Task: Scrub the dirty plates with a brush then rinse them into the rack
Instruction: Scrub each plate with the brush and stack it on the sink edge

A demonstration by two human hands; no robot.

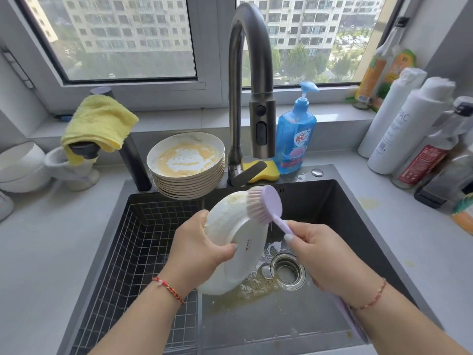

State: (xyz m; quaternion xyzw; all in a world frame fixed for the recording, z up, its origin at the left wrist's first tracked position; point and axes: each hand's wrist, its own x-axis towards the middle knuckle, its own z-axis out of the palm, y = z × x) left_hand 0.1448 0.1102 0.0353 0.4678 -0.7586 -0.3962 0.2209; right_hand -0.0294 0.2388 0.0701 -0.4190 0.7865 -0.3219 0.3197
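My left hand (197, 245) grips a white plate (242, 257) by its rim, tilted over the dark sink (358, 226) with its underside toward me. My right hand (320, 257) grips the handle of a lilac brush (266, 203), whose bristles press on the plate's upper edge. A stack of several dirty plates (186, 165), smeared yellow on top, sits at the sink's back edge. The wire rack (133, 252) fills the sink's left part and holds nothing.
A grey tap (252, 80) arches above the plate. A blue soap bottle (294, 139) and yellow sponge (266, 172) stand behind the sink. Bottles line the right counter (409, 139). A yellow cloth (99, 124) and white bowls (23, 165) sit left. Yellow suds ring the drain (288, 271).
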